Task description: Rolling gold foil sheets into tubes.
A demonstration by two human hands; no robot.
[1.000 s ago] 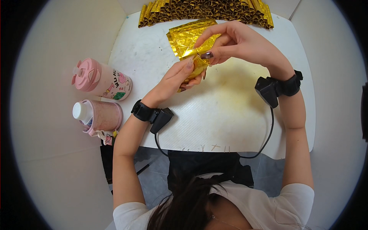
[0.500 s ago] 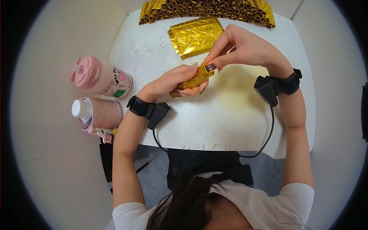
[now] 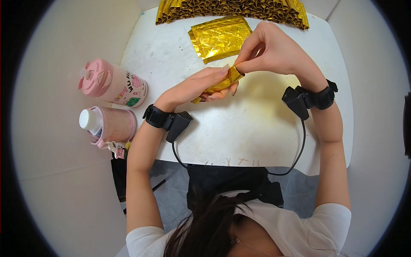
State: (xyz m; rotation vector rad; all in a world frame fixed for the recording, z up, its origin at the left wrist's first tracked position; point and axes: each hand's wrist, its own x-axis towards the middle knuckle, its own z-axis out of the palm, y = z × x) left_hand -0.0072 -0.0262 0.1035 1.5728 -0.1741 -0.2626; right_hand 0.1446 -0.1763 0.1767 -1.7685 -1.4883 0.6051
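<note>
Right over the middle of the white table (image 3: 257, 137), both hands work on one small roll of gold foil (image 3: 220, 83). The left hand (image 3: 199, 88) lies palm up under the roll, its fingers curled around it and the thumb pressed along the top. The right hand (image 3: 269, 49) comes from the far side, and its thumb and forefinger pinch the roll's upper end, while the other fingers are bent loosely above. The roll is held just above the table top, tilted, with its lower end poking out near the left wrist.

Beyond the hands, toward the table's far edge, lies a flat stack of gold foil sheets (image 3: 220, 37), and right behind it along that edge runs a row of finished gold rolls (image 3: 231, 8). Each wrist carries a black band with a small box: the left wristband (image 3: 165, 120) and the right wristband (image 3: 310, 98), joined by a black cable (image 3: 274, 171) that hangs over the table's near edge.

Off the table's left side stand a pink bottle (image 3: 111, 83) with printed stickers and, nearer the person, a pink cup (image 3: 109, 125) with a white cap.
</note>
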